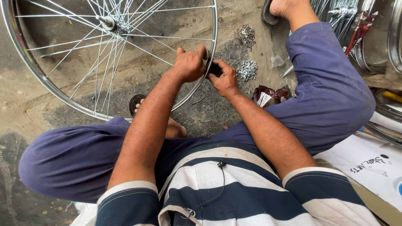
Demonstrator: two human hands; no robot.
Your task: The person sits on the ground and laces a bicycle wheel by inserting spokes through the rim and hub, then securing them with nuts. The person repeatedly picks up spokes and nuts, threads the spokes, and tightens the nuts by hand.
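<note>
Person seated on ground, spoked bicycle wheel (83,54) lying flat ahead. Left hand (189,65) clamped on chrome rim (214,37), fingers curled over edge. Right hand (225,79) closed around small dark tool (215,69) pressed against rim outside, touching left hand. Spoke nipple pile (247,70) just beside right hand; red packet (270,95) near right forearm. More rims (395,33) stacked at far right.

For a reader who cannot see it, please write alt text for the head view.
Seen from above, a seated person's left hand and right hand meet at the rim of a shiny silver spoked bicycle wheel, the right one pinching a small dark tool. Piles of small silver metal nipples lie nearby on the dirty concrete floor.
</note>
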